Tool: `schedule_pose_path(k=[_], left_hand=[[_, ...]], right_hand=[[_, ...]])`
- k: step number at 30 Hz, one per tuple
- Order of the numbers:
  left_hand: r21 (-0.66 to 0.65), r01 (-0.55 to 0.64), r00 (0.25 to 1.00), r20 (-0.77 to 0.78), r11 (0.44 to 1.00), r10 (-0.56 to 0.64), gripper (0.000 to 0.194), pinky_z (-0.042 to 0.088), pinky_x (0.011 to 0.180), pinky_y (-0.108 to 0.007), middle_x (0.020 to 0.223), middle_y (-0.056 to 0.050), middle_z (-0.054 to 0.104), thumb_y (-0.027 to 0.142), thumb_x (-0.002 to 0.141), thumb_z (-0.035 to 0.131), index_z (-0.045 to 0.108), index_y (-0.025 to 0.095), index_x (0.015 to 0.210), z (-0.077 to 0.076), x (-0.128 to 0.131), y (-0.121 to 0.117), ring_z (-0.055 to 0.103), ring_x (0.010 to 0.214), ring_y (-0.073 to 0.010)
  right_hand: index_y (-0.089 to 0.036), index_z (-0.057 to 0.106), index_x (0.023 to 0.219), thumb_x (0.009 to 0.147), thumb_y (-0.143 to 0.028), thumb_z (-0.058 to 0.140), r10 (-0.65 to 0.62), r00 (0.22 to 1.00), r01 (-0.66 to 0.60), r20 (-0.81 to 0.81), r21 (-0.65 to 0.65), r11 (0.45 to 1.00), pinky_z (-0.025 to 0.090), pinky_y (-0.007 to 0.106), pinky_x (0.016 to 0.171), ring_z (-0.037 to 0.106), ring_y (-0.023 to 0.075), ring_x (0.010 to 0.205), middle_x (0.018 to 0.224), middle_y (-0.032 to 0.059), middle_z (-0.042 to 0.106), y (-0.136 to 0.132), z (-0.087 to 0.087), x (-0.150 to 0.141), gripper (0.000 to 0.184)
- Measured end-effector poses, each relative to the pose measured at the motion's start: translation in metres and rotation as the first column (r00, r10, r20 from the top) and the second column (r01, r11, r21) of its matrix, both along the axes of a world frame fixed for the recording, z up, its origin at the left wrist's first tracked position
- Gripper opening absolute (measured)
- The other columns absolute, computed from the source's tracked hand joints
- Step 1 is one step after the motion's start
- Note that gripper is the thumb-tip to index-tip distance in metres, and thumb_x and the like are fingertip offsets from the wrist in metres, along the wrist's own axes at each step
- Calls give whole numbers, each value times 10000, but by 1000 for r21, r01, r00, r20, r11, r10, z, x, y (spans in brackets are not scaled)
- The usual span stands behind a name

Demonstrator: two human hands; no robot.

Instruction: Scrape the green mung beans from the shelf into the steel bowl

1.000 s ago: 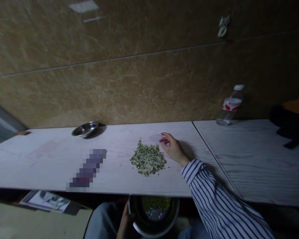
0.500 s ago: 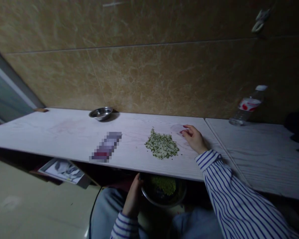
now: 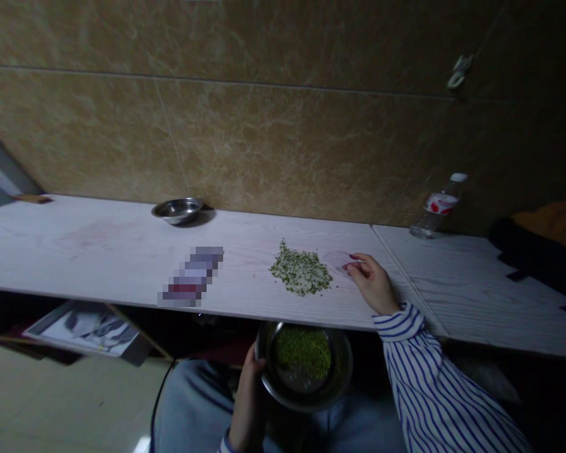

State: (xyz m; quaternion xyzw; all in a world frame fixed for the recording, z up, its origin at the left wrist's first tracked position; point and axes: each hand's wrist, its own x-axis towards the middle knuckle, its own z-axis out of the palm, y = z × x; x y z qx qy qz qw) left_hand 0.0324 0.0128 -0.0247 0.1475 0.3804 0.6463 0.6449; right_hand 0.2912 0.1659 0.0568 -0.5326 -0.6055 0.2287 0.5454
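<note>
A pile of small green and white bits [image 3: 300, 274] lies on the white wooden table [image 3: 99, 251]. My right hand [image 3: 371, 283], in a striped sleeve, rests on the table just right of the pile, its fingers pinched on a thin clear plastic piece [image 3: 338, 259]. Below the table edge, my left hand [image 3: 248, 402] grips the rim of a steel bowl [image 3: 304, 365] held over my lap. Green bits lie inside that bowl.
An empty steel bowl [image 3: 177, 209] stands at the back by the tiled wall. A blurred dark flat object [image 3: 192, 275] lies left of the pile. A water bottle [image 3: 436, 206] stands on the second table at right, with dark cloth [image 3: 538, 251] beyond. A magazine [image 3: 87, 327] lies under the table.
The view swung left and then back. My left hand brought the steel bowl up closer under the table edge. My right hand stayed beside the pile.
</note>
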Motion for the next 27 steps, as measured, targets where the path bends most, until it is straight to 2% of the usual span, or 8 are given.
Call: schedule_pose_path(k=[5,10,14,19,24,27], left_hand=[[-9,-28,998,-57,1000,27,538,338,1138,-467,1272,-89,687,400,741,676,681,222,1249,3,5,-5,491,1332,-348],[2,-29,994,-105,1000,29,588,320,1145,-478,1316,-85,660,414,759,663,630,242,1319,0,8,-8,492,1330,-342],[-15,-21,995,-93,1000,19,599,311,1152,-459,1324,-86,654,420,754,672,618,246,1325,3,12,-10,468,1356,-328],[-31,-30,998,-63,999,28,625,351,1123,-474,1281,-97,675,397,721,691,616,229,1318,13,17,-9,494,1327,-343],[-20,-41,995,-94,999,39,582,346,1121,-475,1276,-94,676,403,737,686,639,225,1288,12,19,-9,494,1323,-348],[-38,-40,996,-85,998,37,569,348,1118,-471,1252,-91,686,381,725,692,645,223,1270,11,19,-9,501,1316,-346]], right_hand=[[-206,610,1017,751,-360,608,-87,995,88,55,-14,996,515,353,701,691,223,749,784,54,735,-2,-4,5,308],[-227,616,964,756,-344,592,-136,971,141,196,-12,990,460,313,610,630,195,637,728,22,704,-7,-1,1,239],[-227,610,940,757,-322,559,-139,956,158,258,-53,986,404,290,545,577,179,560,648,-8,644,-10,1,-1,212],[-239,577,905,740,-309,550,-73,964,100,256,-92,991,397,277,548,573,167,565,644,-22,624,-13,3,-4,182],[-248,558,900,743,-321,551,69,976,-46,206,-116,992,421,272,570,580,160,579,635,-33,627,-17,6,-9,173],[-242,563,904,742,-330,554,78,978,-57,195,-107,993,427,275,579,581,160,581,632,-32,625,-18,7,-9,184]])
